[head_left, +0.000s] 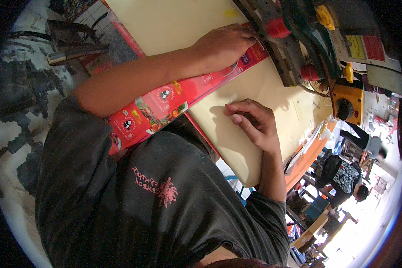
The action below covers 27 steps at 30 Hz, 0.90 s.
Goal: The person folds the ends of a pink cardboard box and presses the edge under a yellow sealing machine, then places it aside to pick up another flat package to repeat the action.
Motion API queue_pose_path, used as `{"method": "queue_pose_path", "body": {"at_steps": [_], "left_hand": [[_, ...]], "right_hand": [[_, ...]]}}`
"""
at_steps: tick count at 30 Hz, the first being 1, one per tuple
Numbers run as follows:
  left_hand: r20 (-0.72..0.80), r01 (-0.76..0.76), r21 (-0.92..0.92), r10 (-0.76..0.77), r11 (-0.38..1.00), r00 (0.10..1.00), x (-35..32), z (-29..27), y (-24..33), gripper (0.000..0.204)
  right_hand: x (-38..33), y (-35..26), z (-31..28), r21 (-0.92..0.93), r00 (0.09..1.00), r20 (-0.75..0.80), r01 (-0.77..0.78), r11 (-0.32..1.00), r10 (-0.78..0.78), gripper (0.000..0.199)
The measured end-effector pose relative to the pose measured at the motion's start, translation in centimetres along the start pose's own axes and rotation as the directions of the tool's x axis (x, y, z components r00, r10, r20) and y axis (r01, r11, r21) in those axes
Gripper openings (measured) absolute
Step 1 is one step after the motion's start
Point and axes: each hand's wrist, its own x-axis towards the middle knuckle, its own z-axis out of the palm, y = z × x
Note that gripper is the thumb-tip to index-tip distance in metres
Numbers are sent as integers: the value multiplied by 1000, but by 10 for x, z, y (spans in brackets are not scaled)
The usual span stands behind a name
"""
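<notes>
A long strip of red printed plastic film point(193, 89) runs slantwise across the cream worktop point(241, 147), from beside my left upper arm up to a dark machine bar. My left hand point(225, 47) lies over its far end, fingers bent around the film close to the bar; the fingertips are partly hidden. Above the worktop, to the right of the film, hovers my right hand point(257, 125). Its fingers are loosely curled, thumb and forefinger apart, and nothing shows between them.
A machine point(281, 44) with a dark bar and red and yellow knobs stands at the worktop's far edge. Beside it is a yellow control box point(347, 103) with a black dial. An orange surface point(306, 163) lies further right. Two people point(344, 178) are in the background.
</notes>
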Motion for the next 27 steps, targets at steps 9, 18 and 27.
{"method": "queue_pose_path", "body": {"at_steps": [9, 18, 27], "left_hand": [[121, 34, 13, -35, 999, 992, 1, -4, 1, 47], [57, 30, -54, -26, 998, 998, 1, -1, 1, 48], [120, 88, -69, -79, 994, 990, 0, -3, 3, 43]], "right_hand": [[1, -4, -2, -48, 1000, 8, 19, 999, -18, 20], [1, 2, -3, -33, 1000, 19, 15, 999, -15, 21], [1, 0, -4, -30, 999, 32, 22, 999, -21, 22]]}}
